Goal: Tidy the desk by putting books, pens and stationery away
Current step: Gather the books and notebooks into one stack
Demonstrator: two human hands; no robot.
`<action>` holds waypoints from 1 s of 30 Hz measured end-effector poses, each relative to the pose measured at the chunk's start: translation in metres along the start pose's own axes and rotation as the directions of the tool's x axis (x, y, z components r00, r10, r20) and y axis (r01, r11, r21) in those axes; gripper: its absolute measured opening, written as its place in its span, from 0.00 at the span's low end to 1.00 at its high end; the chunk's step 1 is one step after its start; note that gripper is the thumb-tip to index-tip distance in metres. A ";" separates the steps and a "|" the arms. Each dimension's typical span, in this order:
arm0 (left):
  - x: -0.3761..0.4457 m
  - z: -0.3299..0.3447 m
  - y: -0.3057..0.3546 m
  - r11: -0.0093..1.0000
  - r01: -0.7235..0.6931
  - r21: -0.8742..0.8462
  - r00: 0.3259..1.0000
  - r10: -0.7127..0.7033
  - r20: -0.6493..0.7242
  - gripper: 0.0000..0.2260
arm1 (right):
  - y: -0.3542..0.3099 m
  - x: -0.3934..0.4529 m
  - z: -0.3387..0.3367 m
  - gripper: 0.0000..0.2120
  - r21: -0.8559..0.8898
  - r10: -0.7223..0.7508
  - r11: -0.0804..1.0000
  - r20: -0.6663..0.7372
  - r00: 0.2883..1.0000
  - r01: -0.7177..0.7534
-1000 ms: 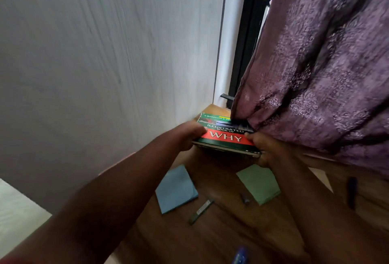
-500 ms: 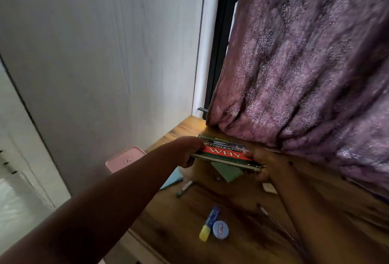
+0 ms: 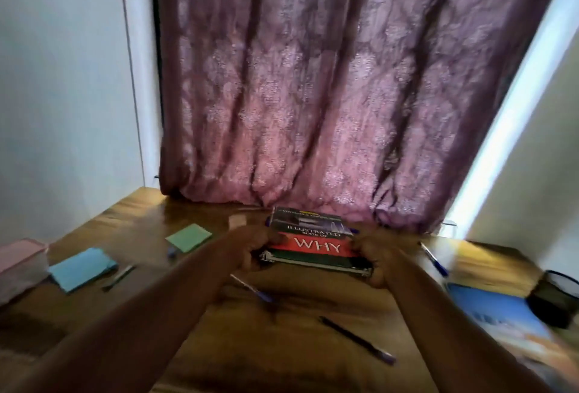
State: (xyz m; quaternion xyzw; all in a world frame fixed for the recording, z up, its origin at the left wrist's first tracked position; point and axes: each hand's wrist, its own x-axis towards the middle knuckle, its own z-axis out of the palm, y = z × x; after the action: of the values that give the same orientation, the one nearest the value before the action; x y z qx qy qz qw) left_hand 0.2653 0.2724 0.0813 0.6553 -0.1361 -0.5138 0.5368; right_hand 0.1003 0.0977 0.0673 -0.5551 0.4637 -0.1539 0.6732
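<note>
Hands both clamp a stack of books topped by a red-and-green hardcover titled "Illustrated Book of Why" (image 3: 313, 243): left hand (image 3: 250, 250) grasps its left edge, right hand (image 3: 374, 256) its right edge, near the back edge of the brown wooden desk (image 3: 219, 345), close to the purple patterned curtain (image 3: 313, 95). Blue sticky-note pad (image 3: 83, 269) and green sticky-note pad (image 3: 189, 237) lie toward the desk's left edge; a dark pen with purple cap (image 3: 357, 341) lies nearer the front.

left hand (image 3: 250, 247): bare | right hand (image 3: 374, 256): bare | forearms: unsleeved
</note>
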 end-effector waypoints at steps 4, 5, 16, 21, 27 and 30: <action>-0.004 0.136 -0.029 1.000 -0.002 -0.009 0.983 0.004 0.186 0.16 | 0.018 -0.048 -0.137 0.08 0.046 -0.049 0.997 -0.136 0.989 0.056; -0.004 0.169 -0.037 1.000 0.003 0.017 0.975 -0.007 0.222 0.21 | 0.027 -0.059 -0.170 0.05 0.040 -0.022 0.999 -0.174 0.984 0.029; 0.059 0.372 -0.105 0.865 -0.185 0.466 0.920 -0.015 0.393 0.14 | 0.109 -0.082 -0.384 0.08 -0.084 0.079 0.989 -0.400 0.913 -0.123; 0.090 0.406 -0.114 0.696 -0.349 0.628 0.893 0.043 0.448 0.08 | 0.137 -0.054 -0.413 0.07 -0.382 -0.013 0.900 -0.503 0.864 -0.209; 0.110 0.403 -0.131 0.440 -0.348 0.828 0.904 -0.075 0.421 0.16 | 0.150 -0.046 -0.421 0.12 -0.607 -0.139 0.765 -0.482 0.865 -0.215; 0.108 0.401 -0.134 0.416 -0.452 0.789 0.874 0.027 0.486 0.16 | 0.162 -0.046 -0.419 0.13 -0.624 -0.250 0.768 -0.496 0.831 -0.142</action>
State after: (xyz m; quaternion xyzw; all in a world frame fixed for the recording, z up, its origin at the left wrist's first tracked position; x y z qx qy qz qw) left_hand -0.0661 0.0196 -0.0472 0.6894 -0.5839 -0.4035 0.1450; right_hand -0.3065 -0.0682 -0.0364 -0.6945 0.6447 -0.1611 0.2757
